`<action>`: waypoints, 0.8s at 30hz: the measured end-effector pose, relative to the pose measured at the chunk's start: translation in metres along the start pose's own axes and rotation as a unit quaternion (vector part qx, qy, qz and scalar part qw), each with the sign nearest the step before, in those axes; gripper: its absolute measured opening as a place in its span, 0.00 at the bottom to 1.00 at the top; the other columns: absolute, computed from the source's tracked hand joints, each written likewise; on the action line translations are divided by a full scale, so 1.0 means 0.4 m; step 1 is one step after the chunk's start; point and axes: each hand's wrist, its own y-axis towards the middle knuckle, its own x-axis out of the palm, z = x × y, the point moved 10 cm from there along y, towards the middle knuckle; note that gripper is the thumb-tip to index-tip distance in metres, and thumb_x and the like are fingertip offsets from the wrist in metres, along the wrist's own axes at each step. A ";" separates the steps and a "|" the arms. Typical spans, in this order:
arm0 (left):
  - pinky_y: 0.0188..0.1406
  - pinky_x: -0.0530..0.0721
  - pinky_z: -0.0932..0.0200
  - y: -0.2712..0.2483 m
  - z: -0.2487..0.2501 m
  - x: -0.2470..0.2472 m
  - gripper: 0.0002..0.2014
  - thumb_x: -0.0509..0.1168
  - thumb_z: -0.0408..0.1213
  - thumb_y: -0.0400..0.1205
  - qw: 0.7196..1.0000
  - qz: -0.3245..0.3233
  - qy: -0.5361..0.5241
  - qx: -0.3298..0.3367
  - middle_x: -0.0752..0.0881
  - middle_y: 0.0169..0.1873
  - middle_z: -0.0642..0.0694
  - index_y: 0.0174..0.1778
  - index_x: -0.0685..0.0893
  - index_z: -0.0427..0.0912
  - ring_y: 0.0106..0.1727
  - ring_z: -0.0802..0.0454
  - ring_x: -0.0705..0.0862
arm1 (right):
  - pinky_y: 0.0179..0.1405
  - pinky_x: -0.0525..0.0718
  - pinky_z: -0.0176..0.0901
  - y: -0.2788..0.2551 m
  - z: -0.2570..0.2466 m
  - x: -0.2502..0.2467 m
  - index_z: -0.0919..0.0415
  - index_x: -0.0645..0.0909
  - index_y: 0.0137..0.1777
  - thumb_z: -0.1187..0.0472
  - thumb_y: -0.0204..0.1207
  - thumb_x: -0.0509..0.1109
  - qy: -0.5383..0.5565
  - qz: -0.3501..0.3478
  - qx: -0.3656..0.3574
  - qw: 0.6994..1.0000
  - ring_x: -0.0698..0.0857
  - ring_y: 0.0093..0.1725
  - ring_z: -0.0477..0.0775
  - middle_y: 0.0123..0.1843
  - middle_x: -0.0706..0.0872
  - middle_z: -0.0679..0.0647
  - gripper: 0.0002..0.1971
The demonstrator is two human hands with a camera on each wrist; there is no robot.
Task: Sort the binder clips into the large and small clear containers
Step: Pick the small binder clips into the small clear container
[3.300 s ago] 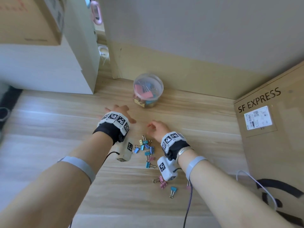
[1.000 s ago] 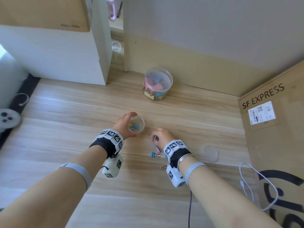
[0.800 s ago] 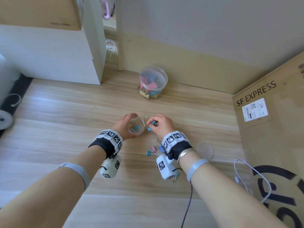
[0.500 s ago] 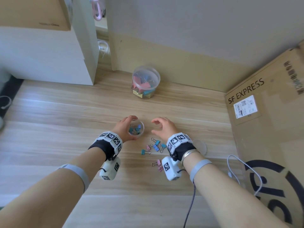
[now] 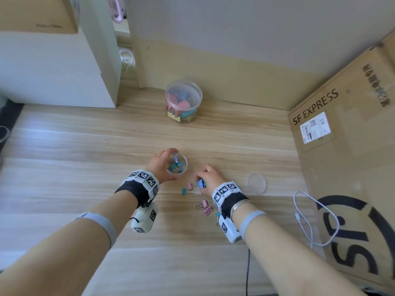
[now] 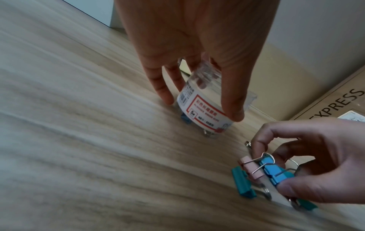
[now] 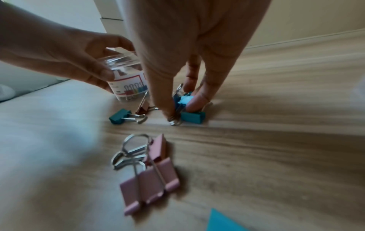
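My left hand (image 5: pixel 160 166) (image 6: pixel 197 87) grips the small clear container (image 5: pixel 177 163) (image 6: pixel 205 100) (image 7: pixel 126 78), which stands on the wooden floor and holds several small clips. Just right of it, my right hand (image 5: pixel 208 178) (image 7: pixel 183 100) (image 6: pixel 308 164) pinches a small blue binder clip (image 5: pixel 201 183) (image 6: pixel 276 171) (image 7: pixel 184 100) at floor level. Loose small clips lie around it: a teal clip (image 5: pixel 186 191) (image 7: pixel 120 117), a pink clip (image 5: pixel 190 185) and two pink clips (image 5: pixel 205 207) (image 7: pixel 150 176) nearer me. The large clear container (image 5: pixel 183 101) with bigger clips stands by the wall.
A clear round lid (image 5: pixel 256 183) lies right of my right hand. A cardboard SF Express box (image 5: pixel 346 146) stands along the right side, with a white cable (image 5: pixel 310 218) in front of it. A white cabinet (image 5: pixel 53 69) stands at the back left.
My right hand dropped a clip into the small container, then came back down to the loose clips and took hold of a blue one. My left hand kept its hold on the small container.
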 end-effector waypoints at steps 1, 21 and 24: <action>0.70 0.75 0.43 0.000 0.000 0.001 0.43 0.80 0.37 0.62 1.000 0.000 0.000 0.000 0.75 0.70 0.44 0.71 0.66 0.47 0.68 0.41 0.75 | 0.51 0.83 0.48 -0.001 0.000 -0.004 0.58 0.79 0.52 0.69 0.68 0.73 0.003 0.002 0.001 1.000 0.81 0.51 0.58 0.58 0.71 0.55 0.14; 0.69 0.76 0.41 -0.008 -0.012 0.008 0.43 0.80 0.38 0.61 1.000 0.002 -0.016 -0.002 0.76 0.69 0.44 0.71 0.66 0.49 0.67 0.40 0.76 | 0.56 0.85 0.49 -0.012 -0.123 -0.175 0.58 0.81 0.53 0.65 0.72 0.71 0.171 0.155 -0.047 0.972 0.83 0.42 0.49 0.58 0.80 0.53 0.10; 0.71 0.75 0.42 -0.011 -0.016 0.006 0.42 0.80 0.37 0.62 1.000 0.001 -0.017 0.005 0.76 0.70 0.45 0.71 0.67 0.48 0.68 0.42 0.75 | 0.62 0.81 0.49 -0.012 -0.082 -0.101 0.56 0.80 0.54 0.59 0.71 0.74 0.100 0.063 -0.017 0.993 0.79 0.51 0.49 0.60 0.79 0.53 0.13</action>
